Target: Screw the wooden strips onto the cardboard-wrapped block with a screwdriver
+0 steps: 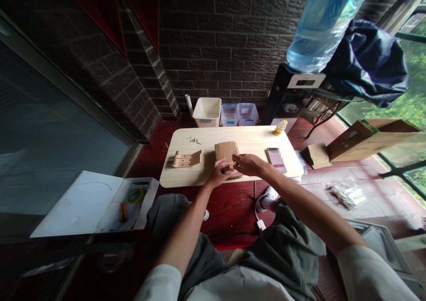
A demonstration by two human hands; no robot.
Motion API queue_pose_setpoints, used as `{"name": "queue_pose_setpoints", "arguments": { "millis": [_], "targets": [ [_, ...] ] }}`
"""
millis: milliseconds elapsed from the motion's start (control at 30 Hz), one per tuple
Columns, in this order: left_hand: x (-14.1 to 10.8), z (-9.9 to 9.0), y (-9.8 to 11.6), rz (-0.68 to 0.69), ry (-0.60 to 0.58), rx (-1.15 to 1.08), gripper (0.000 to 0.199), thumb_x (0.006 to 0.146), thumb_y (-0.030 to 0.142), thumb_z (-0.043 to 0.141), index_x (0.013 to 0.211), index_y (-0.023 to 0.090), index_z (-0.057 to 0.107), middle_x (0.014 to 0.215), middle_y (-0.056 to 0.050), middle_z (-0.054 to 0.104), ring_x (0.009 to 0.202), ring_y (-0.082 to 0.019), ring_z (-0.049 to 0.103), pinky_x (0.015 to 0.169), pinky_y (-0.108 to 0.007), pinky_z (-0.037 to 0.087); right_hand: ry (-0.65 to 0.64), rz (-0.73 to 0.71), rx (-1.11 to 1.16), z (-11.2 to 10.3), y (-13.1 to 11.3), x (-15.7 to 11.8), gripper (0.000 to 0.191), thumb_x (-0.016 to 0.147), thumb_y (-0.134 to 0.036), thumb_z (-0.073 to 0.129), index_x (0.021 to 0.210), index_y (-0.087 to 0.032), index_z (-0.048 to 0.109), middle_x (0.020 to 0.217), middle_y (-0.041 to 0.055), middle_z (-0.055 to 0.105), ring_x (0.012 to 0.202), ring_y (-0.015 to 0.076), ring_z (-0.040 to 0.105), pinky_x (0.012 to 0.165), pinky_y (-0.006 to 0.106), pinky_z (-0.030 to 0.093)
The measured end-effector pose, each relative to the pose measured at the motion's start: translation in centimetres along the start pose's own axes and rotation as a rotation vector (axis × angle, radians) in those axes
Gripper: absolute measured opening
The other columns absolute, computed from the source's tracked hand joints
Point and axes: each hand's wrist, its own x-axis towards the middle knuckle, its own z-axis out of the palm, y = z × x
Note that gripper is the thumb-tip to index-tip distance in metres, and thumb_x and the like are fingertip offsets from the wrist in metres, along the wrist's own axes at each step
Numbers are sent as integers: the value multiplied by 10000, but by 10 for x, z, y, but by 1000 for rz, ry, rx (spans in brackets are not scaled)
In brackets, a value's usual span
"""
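Over the near edge of the low table my left hand [218, 173] is closed on a small brown wooden piece [226, 169]. My right hand [248, 164] is closed just beside it, its fingertips bent down toward that piece. A small dark and yellowish object shows at those fingertips, too little of it to name. Right beyond both hands lies a brown wooden block or panel [226, 149]. To the left rests a wooden part with a row of holes [187, 159]. Several small screws [195, 140] are scattered behind it.
The pale table [169, 179] also bears a phone [276, 160] and a yellow-capped bottle [280, 128]. Plastic bins [207, 110] stand behind it. An open white box [146, 203] is at left, a cardboard box [361, 139] at right. A water dispenser [282, 88] stands at the back right.
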Motion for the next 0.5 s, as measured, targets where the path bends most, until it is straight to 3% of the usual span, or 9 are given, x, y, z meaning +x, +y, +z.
{"name": "queue_pose_setpoints", "arguments": {
  "millis": [100, 233, 500],
  "targets": [
    [1, 0, 0, 2, 10, -6, 461, 718, 368, 799, 1144, 212, 721, 1209, -95, 692, 1372, -290, 452, 1161, -451, 357, 14, -33, -14, -3, 0, -1, 275, 998, -255, 423, 1249, -175, 502, 1118, 138, 698, 985, 249, 688, 715, 281, 452],
    [1, 1, 0, 26, -6, 3, 305, 724, 357, 790, 999, 230, 761, 1253, -78, 678, 1385, -289, 434, 1170, -457, 351, 4, -41, -14, -4, -3, 1, 267, 1009, -258, 412, 1239, -168, 513, 1121, 147, 695, 969, 237, 687, 714, 279, 452],
    [0, 0, -1, 1, -1, 7, 369, 713, 383, 798, 1041, 218, 758, 1296, -93, 642, 1381, -293, 439, 1171, -433, 350, -16, 29, -31, 2, -2, 4, 291, 1015, -325, 415, 1237, -155, 494, 1044, 151, 721, 925, 253, 703, 684, 281, 451]
  ]
}}
